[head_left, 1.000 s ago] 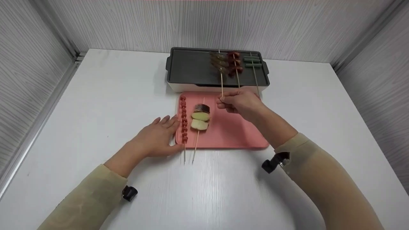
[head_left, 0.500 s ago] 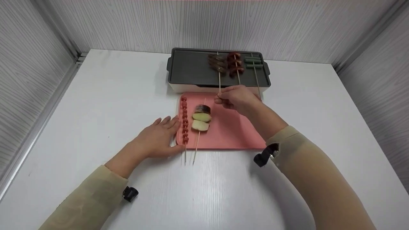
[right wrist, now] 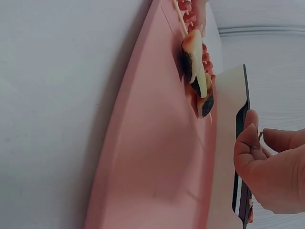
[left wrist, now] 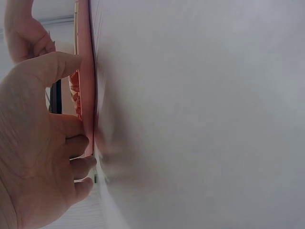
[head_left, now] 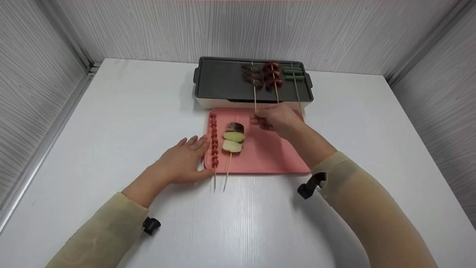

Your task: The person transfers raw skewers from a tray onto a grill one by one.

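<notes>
My right hand (head_left: pixel 280 117) pinches the bare stick end of a skewer with brown pieces (head_left: pixel 253 77), whose food lies on the dark griddle (head_left: pixel 221 78). In the right wrist view, thumb and fingers meet at the stick's end. My left hand (head_left: pixel 182 162) rests with spread fingers at the left edge of the pink tray (head_left: pixel 267 160), thumb near the lower stick of a skewer of small red pieces (head_left: pixel 214 141). Beside that one on the tray lies a skewer of thick pale slices with dark skin (head_left: pixel 233 137).
Right of the held skewer, the griddle bears a skewer of reddish-brown pieces (head_left: pixel 273 74) and a skewer of green pieces (head_left: pixel 293 73). Their sticks reach over the griddle's front edge. The white table (head_left: pixel 148 93) runs to a pale wood-grain wall (head_left: pixel 156 29) behind.
The skewer of brown pieces has come down onto the griddle, shifting slightly left, with my right hand still pinching its stick. The left hand stays in place.
</notes>
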